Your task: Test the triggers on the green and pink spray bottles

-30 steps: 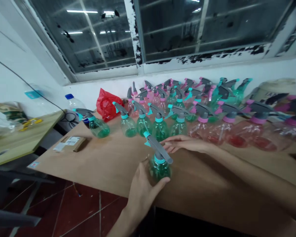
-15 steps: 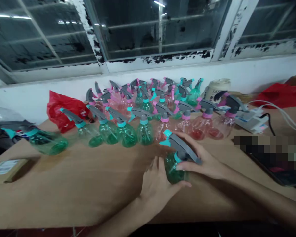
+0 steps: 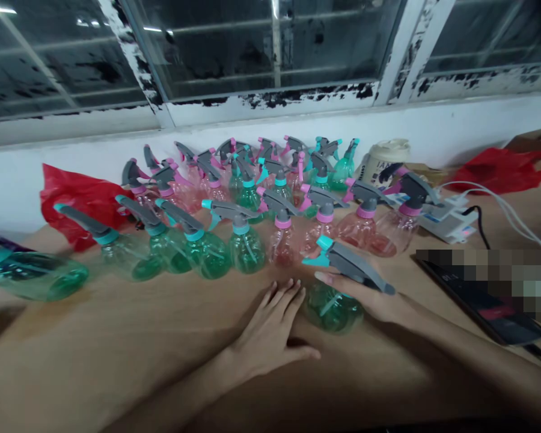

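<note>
A green spray bottle [image 3: 336,313] with a grey trigger head and teal nozzle stands close to me on the table. My right hand [image 3: 369,288] is wrapped around its neck, just below the trigger. Palm down, my left hand [image 3: 275,328] lies to the left of that bottle with its fingers spread, holding nothing. Beyond my hands runs a row of spray bottles: green ones such as the green bottle [image 3: 247,249] on the left, pink ones such as the pink bottle [image 3: 283,243] to the right.
More pink and green spray bottles crowd behind the row. A red plastic bag [image 3: 79,204] sits at left, another red bag [image 3: 500,171] at far right. A white cup [image 3: 385,159], a power strip [image 3: 448,219] with cables and a phone [image 3: 482,300] lie right. The window [image 3: 270,48] is behind.
My left hand has come off the green bottle and flattened out on its left. My right hand still holds the bottle, now slightly further right in view. The view has shifted to the right.
</note>
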Demonstrator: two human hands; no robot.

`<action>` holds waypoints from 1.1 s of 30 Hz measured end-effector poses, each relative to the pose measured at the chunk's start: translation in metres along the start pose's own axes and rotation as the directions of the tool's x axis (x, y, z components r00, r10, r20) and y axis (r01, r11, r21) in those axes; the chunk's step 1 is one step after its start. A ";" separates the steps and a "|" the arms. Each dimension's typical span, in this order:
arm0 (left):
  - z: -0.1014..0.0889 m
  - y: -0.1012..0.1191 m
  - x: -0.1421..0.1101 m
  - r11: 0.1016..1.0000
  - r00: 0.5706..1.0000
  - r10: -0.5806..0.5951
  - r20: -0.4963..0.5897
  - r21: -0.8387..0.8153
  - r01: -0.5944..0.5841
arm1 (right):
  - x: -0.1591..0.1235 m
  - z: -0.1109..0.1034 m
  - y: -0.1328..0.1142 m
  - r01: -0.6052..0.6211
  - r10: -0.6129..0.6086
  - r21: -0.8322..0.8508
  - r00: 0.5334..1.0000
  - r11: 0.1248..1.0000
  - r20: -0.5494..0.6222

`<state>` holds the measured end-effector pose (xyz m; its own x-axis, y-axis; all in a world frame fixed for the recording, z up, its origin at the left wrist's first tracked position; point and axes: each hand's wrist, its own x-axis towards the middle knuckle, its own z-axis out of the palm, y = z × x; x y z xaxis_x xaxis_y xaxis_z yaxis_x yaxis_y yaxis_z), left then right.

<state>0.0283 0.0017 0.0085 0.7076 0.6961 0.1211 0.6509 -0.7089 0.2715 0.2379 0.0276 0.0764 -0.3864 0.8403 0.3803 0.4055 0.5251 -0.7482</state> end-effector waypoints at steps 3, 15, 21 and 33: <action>0.003 -0.004 -0.001 0.997 0.999 0.023 0.030 0.072 -0.025 | 0.004 -0.001 0.004 -0.014 0.016 0.119 1.000 0.993 -0.014; -0.002 -0.016 -0.008 0.993 1.000 -0.006 0.029 0.116 0.003 | 0.014 -0.001 0.005 0.030 -0.034 0.180 0.999 0.983 0.021; 0.001 -0.019 -0.008 0.988 0.998 -0.033 -0.049 0.148 0.040 | 0.019 0.001 0.004 -0.004 -0.003 0.208 1.000 0.978 0.031; 0.004 -0.019 -0.007 0.980 0.995 -0.057 -0.078 0.186 0.071 | 0.025 0.006 0.008 0.050 -0.058 0.264 0.998 0.963 0.022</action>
<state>0.0119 0.0102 -0.0012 0.6457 0.7423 0.1792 0.7393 -0.6664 0.0966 0.2264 0.0522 0.0767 -0.4276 0.8051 0.4111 0.1521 0.5124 -0.8452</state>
